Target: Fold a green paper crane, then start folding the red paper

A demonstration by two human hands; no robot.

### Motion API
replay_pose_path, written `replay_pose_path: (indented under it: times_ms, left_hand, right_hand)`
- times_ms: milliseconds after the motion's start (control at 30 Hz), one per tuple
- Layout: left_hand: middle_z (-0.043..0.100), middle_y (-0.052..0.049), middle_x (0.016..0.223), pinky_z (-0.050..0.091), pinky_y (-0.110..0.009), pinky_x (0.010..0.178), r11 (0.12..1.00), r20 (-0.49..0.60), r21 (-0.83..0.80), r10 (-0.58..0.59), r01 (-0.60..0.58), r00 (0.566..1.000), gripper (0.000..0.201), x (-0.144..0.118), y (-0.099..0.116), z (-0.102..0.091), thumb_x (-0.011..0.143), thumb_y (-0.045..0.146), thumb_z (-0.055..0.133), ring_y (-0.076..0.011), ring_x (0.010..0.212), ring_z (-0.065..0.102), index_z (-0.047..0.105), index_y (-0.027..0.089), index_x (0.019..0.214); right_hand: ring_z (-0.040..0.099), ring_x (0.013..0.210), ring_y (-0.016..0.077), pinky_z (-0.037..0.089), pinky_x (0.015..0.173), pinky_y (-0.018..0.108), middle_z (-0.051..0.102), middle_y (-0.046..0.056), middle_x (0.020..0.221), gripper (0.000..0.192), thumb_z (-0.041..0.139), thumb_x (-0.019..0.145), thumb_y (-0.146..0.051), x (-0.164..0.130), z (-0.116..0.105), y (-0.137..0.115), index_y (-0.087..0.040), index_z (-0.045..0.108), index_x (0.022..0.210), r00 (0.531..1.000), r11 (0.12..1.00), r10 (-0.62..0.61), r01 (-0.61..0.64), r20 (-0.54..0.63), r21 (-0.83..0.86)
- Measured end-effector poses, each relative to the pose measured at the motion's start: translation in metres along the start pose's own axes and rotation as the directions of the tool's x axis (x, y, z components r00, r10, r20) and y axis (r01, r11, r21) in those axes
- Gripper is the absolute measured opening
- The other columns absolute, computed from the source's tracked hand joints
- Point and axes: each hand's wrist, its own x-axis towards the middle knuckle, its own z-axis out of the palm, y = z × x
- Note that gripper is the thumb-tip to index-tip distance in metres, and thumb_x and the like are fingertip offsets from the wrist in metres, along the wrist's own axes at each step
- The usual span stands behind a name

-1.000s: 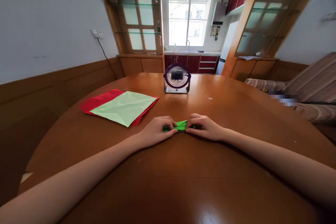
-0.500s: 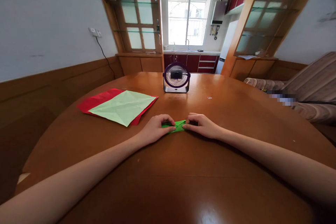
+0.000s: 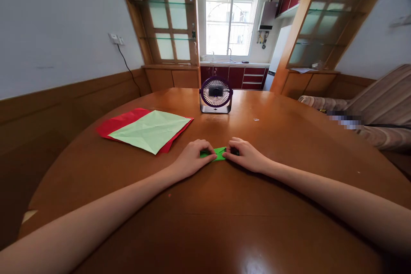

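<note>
A small piece of folded green paper [image 3: 220, 153] lies on the brown table between my hands. My left hand [image 3: 196, 155] grips its left end, thumb at the near edge and fingers curled over the far side. At the right end, my right hand [image 3: 243, 154] pinches the paper between thumb and curled fingers. Both hands rest low on the tabletop. Parts of the paper under the fingers are hidden, and its finer folds are too small to make out.
To the left lie a creased pale green sheet [image 3: 150, 130] and red paper [image 3: 123, 120] beneath it. A small dark purple fan [image 3: 216, 93] stands upright beyond my hands. A tiny whitish scrap [image 3: 256, 119] sits on the table [image 3: 205, 231] at the right.
My left thumb has slid slightly right along the green paper. My right hand has shifted very little. Both hands keep hold of the paper.
</note>
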Motion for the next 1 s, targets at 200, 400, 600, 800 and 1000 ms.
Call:
replay_pose_path:
  times_ms: [200, 400, 600, 800, 1000]
  left_hand:
    - [0.064, -0.002, 0.08, 0.045, -0.031, 0.077, 1.0, -0.005, 0.006, -0.005, 0.005, 1.0, 0.011, 0.0003, -0.0007, 0.0022, 0.079, 0.028, 0.066, -0.0195, 0.083, 0.058, 0.067, 0.019, 0.073]
    - [0.064, -0.002, 0.081, 0.044, -0.031, 0.076, 1.0, -0.021, 0.023, -0.015, 0.015, 1.0, 0.009, 0.0, -0.0012, 0.0027, 0.08, 0.026, 0.066, -0.0192, 0.082, 0.058, 0.066, 0.019, 0.073]
    - [0.063, -0.002, 0.08, 0.043, -0.03, 0.074, 1.0, -0.027, 0.023, -0.004, 0.005, 1.0, 0.014, -0.0002, -0.0018, 0.0028, 0.081, 0.028, 0.066, -0.019, 0.082, 0.058, 0.064, 0.018, 0.072]
    - [0.062, -0.002, 0.08, 0.041, -0.03, 0.074, 1.0, -0.02, 0.027, -0.011, 0.012, 1.0, 0.017, 0.0014, -0.0038, 0.0045, 0.081, 0.031, 0.068, -0.0199, 0.083, 0.057, 0.064, 0.018, 0.072]
    - [0.06, -0.002, 0.081, 0.041, -0.03, 0.075, 0.994, -0.015, 0.11, 0.005, -0.003, 1.0, 0.016, 0.0017, -0.0049, 0.0072, 0.082, 0.029, 0.069, -0.0195, 0.083, 0.055, 0.062, 0.018, 0.073]
  right_hand:
    - [0.051, 0.074, 0.0156, 0.041, 0.068, 0.027, 0.054, 0.003, 0.078, 0.02, 0.056, 0.089, -0.026, 0.0014, 0.0018, 0.0005, -0.017, 0.05, 0.071, 1.0, 1.0, -0.014, 0.014, -0.011, -0.021]
    - [0.05, 0.075, 0.0159, 0.04, 0.068, 0.028, 0.053, 0.003, 0.078, 0.019, 0.056, 0.087, -0.022, 0.0032, 0.0033, -0.002, -0.017, 0.049, 0.07, 1.0, 0.999, 0.011, -0.012, -0.008, -0.044]
    - [0.049, 0.074, 0.0154, 0.039, 0.067, 0.027, 0.052, 0.002, 0.076, 0.021, 0.056, 0.087, -0.019, 0.0035, 0.0034, -0.0045, -0.017, 0.047, 0.068, 1.0, 0.999, 0.011, -0.012, -0.005, -0.045]
    - [0.048, 0.072, 0.0145, 0.037, 0.066, 0.026, 0.05, 0.001, 0.075, 0.022, 0.056, 0.087, -0.019, 0.0037, 0.0048, -0.0029, -0.017, 0.046, 0.067, 1.0, 0.999, -0.003, 0.002, -0.005, -0.051]
    - [0.048, 0.075, 0.0153, 0.038, 0.069, 0.027, 0.05, 0.002, 0.077, 0.022, 0.056, 0.088, -0.02, 0.0034, 0.0044, -0.0025, -0.017, 0.046, 0.069, 1.0, 0.998, 0.0, 0.0, 0.004, -0.062]
